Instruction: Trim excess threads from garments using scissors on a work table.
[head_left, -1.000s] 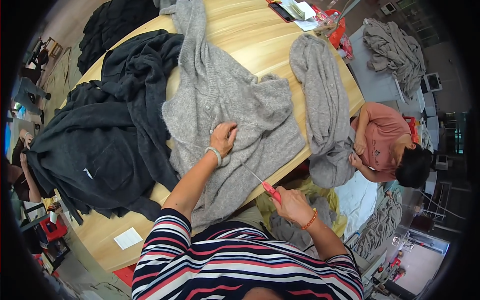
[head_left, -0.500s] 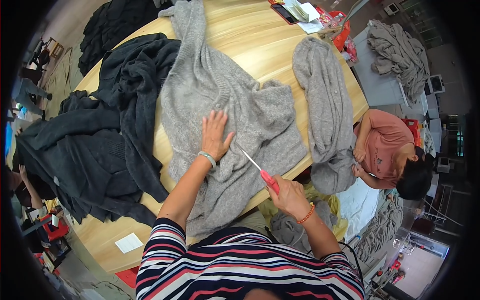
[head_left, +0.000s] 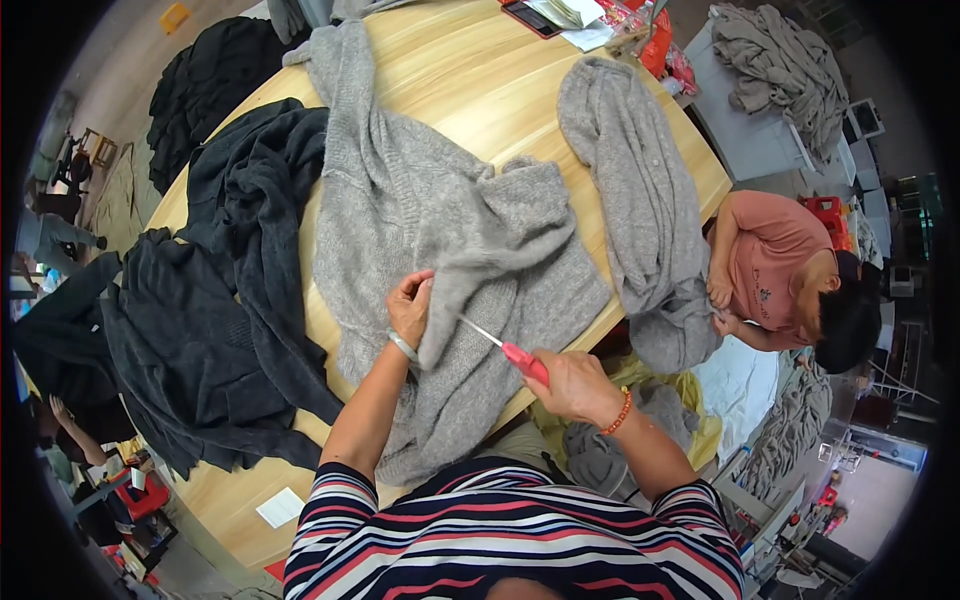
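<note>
A light grey knitted cardigan (head_left: 370, 225) lies spread and rumpled on the table in front of me. My left hand (head_left: 408, 310) has its fingers curled on a lifted fold of the knit, which is blurred by motion. In my right hand (head_left: 578, 386) is a tool with a red handle (head_left: 524, 362) and a thin, tapering metal shaft. Its exact kind is unclear. The shaft points up and left, and its tip is close to the raised fold; whether it touches the knit I cannot tell.
Dark knitwear (head_left: 190, 340) is heaped on the left of the wooden table (head_left: 460, 70). Another grey knit (head_left: 640, 200) lies at the right, handled by a person in a pink shirt (head_left: 775, 250). A white paper (head_left: 280, 507) sits near the front edge.
My left hand has gone from lying flat to curling its fingers on the cardigan, pulling a fold up. The red-handled tool has shifted slightly left.
</note>
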